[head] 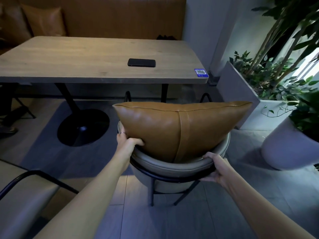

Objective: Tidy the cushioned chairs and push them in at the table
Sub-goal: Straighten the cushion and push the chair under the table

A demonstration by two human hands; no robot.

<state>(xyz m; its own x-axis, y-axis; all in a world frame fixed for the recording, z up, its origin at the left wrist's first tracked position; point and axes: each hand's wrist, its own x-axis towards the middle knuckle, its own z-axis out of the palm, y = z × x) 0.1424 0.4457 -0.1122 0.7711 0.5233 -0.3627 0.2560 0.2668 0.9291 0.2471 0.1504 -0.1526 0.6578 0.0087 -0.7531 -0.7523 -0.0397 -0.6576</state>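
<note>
**Chair gripped at backrest, not yet pushed in**

At 6 o'clock, the left hand (126,141) is closed over the chair (172,167) backrest rim, thumb pressing the cushion (164,130). The right hand (214,168) wraps the rim at 5 o'clock. The cushion stands upright on the seat against the backrest, apparently tidied. The chair stands clear of the counter (86,56) at 12 o'clock; pushing in remains. A second chair (25,195) at 8 o'clock also stands clear of it. A phone (141,62) lies on the counter. At 2 o'clock, a planter (240,87) holds leafy plants.

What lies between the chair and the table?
Only bare floor in the head view; the table's round black base sits off to the left. The chair and table are apart.
</note>
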